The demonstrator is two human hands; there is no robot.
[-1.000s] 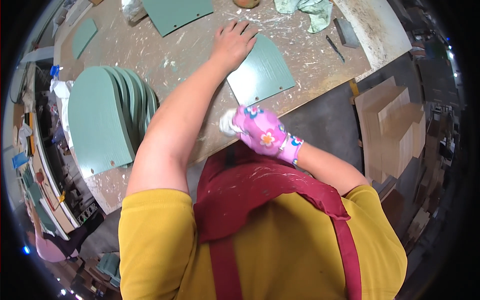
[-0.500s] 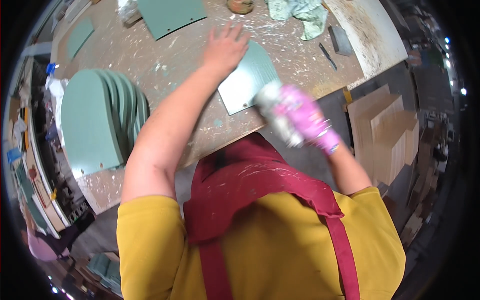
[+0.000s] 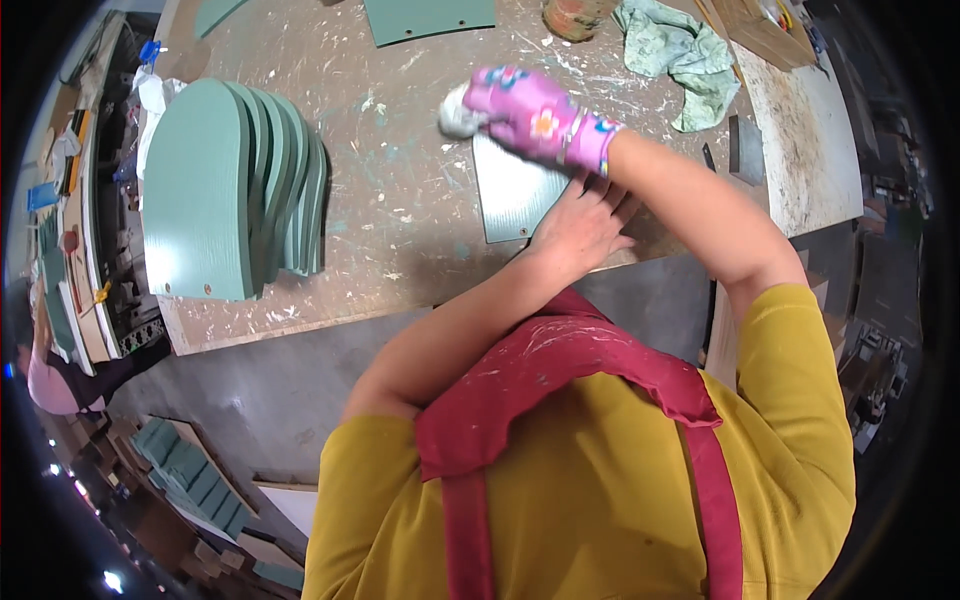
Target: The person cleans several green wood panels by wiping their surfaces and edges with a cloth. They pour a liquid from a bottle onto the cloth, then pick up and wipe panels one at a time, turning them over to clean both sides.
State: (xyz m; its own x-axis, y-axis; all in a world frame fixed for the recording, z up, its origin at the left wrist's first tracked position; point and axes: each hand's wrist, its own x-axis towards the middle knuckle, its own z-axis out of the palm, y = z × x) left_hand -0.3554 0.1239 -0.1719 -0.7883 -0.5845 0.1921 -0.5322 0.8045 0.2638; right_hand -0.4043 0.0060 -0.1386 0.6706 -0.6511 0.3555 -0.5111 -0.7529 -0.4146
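Green panel (image 3: 512, 190) flat on tabletop (image 3: 400, 200) near front edge. Left hand (image 3: 585, 225) fingers spread, pressing panel. Right hand (image 3: 530, 115) fingers pinching white wad (image 3: 457, 110). Panel likely thin, stiff, light; grip by edges.

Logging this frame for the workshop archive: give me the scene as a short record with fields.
surface: paint-spattered wooden workbench
left hand: bare left hand pressed flat on a small green panel, holding it down
right hand: right hand in a pink flowered glove, gripping a pale wad at the panel's upper left corner
stack: fanned stack of green round-topped boards to the left
behind: crumpled green rag, another green board
clothing: yellow shirt, red apron
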